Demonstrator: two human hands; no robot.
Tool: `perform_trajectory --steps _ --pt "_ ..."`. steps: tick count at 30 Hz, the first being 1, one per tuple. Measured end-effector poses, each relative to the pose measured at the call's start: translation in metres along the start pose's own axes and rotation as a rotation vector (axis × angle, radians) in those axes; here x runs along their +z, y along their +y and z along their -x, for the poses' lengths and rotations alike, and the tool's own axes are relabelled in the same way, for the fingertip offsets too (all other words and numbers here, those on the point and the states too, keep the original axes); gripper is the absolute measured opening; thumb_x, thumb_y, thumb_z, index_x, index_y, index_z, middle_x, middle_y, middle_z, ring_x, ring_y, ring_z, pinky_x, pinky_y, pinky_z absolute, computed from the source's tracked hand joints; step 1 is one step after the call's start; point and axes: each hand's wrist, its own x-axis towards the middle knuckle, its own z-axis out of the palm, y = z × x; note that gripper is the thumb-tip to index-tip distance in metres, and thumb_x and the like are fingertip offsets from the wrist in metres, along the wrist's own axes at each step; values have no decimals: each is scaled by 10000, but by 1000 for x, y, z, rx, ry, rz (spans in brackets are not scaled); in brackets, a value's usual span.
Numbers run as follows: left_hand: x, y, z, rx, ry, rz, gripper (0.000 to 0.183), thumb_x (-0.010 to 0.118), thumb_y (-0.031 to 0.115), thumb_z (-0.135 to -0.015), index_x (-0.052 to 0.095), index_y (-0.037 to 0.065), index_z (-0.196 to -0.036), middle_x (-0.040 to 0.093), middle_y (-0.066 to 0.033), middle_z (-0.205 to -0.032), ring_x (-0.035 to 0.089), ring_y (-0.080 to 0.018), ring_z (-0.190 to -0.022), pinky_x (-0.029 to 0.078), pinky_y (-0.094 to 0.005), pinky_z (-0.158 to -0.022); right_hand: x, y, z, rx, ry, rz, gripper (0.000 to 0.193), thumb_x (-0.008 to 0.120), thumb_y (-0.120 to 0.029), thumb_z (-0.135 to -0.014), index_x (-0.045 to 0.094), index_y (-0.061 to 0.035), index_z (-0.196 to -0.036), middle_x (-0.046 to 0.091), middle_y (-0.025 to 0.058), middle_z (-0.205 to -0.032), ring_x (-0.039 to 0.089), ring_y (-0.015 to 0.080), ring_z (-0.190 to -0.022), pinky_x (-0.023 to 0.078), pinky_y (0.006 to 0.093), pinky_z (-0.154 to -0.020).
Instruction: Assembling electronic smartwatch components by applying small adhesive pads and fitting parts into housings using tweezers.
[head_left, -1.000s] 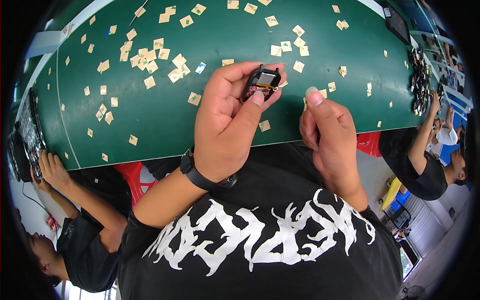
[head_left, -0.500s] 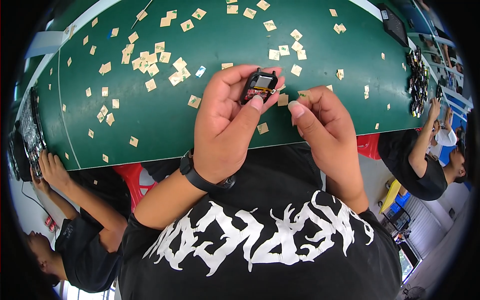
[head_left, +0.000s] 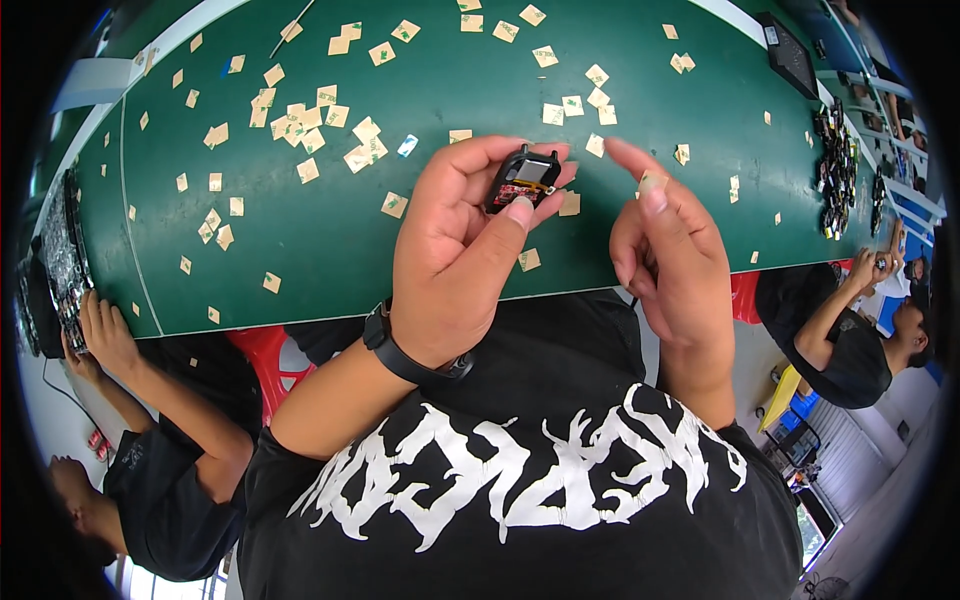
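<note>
In my left hand (head_left: 455, 235) is a small black watch-like casing (head_left: 521, 182). My fingers cup it from behind and my thumb presses its lower edge. It has two prongs at the top, a grey screen-like part, a yellow strip and red circuitry inside. To its right is my right hand (head_left: 670, 235), apart from the casing, with the index finger stretched out and the other fingers curled. A pale patch shows at my right thumb tip; whether it is a paper square I cannot tell. A tan adhesive paper square (head_left: 570, 204) lies between the hands.
Many tan paper squares (head_left: 359, 158) are scattered over the green table (head_left: 450, 90). A black tray (head_left: 787, 55) stands at the far right, near a pile of dark small parts (head_left: 836, 170). Co-workers' hands (head_left: 108, 332) work at the left end and at the right.
My right hand has moved right, away from the casing, and its index finger has straightened out of a pinch on a small paper square. My left hand keeps the casing almost in place.
</note>
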Motion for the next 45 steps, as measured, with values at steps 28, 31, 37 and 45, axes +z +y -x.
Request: perform_trajectory --steps 28,31,37,45 --pt "4 5 -4 -70 20 21 328 433 -2 -1030 450 12 -1358 549 -262 -1395 583 -390 -1286 504 -441 -1063 -19 56 37 27 -536 -425 244 503 -172 -1076 467 -8 -1253 609 116 -949 571 164 -794 491 310 -738" --pt "6 7 -4 -83 25 -19 357 422 6 -1040 453 -3 -1395 538 -255 -1419 582 -381 -1290 507 -436 -1061 -5 35 30 -158 -411 -104 217 467 -153 -1084 443 -3 -1239 592 102 -914 557 159 -815 472 314 -769" --pt "6 3 0 -30 6 -126 408 418 7 -1048 446 -34 -1453 525 -243 -1447 571 -372 -1305 489 -438 -1088 2 11 17 -299 -106 445 124 544 -12 -1014 445 0 -1088 583 96 -787 537 144 -645 456 287 -606" --pt "7 0 0 29 28 -168 418 439 -18 -1044 463 -42 -1460 542 -181 -1447 535 -240 -1339 461 -394 -1117 11 3 20 42 -51 281 99 572 -39 -1004 488 5 -1033 663 70 -765 566 79 -576 428 254 -516"
